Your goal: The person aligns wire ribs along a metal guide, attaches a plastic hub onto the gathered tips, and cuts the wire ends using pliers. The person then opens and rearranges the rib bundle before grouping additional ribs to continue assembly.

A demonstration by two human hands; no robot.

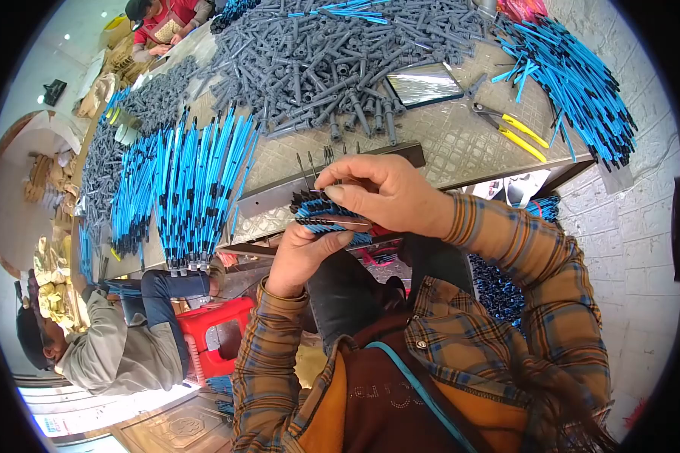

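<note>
Above my lap, my left hand is closed around a bundle of thin blue rods with black ends. My right hand reaches over the bundle's top from the right, its thumb and forefinger pinched together. What sits between those fingertips is too small to make out. Just beyond both hands, a dark metal bar runs along the table's near edge. Several thin dark pins stand upright by the bar, close to my right fingers. My palm hides part of the bundle.
Grey plastic tubes are heaped across the table. Blue rods lie in piles at left and right. Yellow-handled pliers and a glassy rectangular block lie at right. One person sits left by a red stool; another works at far left.
</note>
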